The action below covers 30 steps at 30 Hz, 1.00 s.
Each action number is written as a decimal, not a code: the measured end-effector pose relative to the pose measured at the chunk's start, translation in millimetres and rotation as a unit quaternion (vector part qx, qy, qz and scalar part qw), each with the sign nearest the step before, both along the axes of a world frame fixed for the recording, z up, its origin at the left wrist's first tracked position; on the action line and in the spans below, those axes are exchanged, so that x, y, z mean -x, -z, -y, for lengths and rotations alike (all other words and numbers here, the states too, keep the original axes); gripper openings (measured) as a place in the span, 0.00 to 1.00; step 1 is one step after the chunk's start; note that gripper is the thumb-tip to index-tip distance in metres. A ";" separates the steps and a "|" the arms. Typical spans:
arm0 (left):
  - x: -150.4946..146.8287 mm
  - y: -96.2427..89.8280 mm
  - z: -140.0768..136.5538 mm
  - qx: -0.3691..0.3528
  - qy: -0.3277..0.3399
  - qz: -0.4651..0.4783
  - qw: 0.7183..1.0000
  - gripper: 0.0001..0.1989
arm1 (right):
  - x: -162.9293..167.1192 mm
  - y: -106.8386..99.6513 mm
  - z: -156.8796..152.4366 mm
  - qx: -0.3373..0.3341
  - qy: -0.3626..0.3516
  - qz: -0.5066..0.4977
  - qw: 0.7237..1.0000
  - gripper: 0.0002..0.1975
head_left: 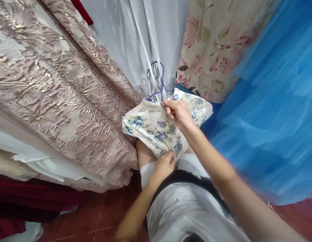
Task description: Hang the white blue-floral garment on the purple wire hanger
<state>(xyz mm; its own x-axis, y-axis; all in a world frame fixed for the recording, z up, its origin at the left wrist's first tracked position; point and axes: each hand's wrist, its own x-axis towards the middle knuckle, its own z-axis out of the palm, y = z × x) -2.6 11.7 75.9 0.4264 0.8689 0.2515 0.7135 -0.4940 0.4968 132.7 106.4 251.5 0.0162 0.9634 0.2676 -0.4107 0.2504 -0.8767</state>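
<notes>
A cream short-sleeved blouse (156, 122) with blue and yellow flowers hangs on a purple hanger (163, 79) in front of my thighs. At its lower front edge, my left hand (164, 165) is closed on the cloth, its fingertips partly hidden. My right hand (178, 111) pinches the blouse at the neckline, just below the hanger's neck, with thumb and forefinger together. The blouse's front is drawn down between my two hands, and its sleeves spread out to both sides.
A pink and gold brocade garment (70, 87) hangs close on the left. White straps (143, 37) and pale cloth hang behind the hanger. On the right are a floral cloth (208, 50) and a blue tulle garment (269, 117). Red tiles (105, 211) cover the floor.
</notes>
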 end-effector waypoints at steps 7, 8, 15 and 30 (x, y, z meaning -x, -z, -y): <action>24.6 -115.2 -57.8 -0.300 -0.073 0.185 0.933 0.18 | -1.7 13.2 19.1 -0.034 0.027 0.060 0.997 0.19; 24.7 -135.3 -68.0 -0.324 -0.055 0.162 0.930 0.18 | -2.3 13.9 19.3 -0.044 0.038 0.071 0.996 0.19; 16.1 -198.8 -114.8 -0.338 0.032 0.002 0.941 0.15 | -0.8 23.3 2.4 -0.062 0.087 0.099 0.989 0.18; 140.5 -81.9 -160.6 -0.288 -0.200 0.222 0.910 0.21 | 8.9 134.3 61.9 0.075 -0.016 0.125 0.989 0.16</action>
<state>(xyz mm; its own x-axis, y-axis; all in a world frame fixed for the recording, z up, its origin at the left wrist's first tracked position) -143.2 172.2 157.8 -0.1491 0.6024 0.7841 0.6849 -0.5090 0.5213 123.9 44.5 117.2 -0.0642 0.9914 0.1137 -0.1817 0.1004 -0.9782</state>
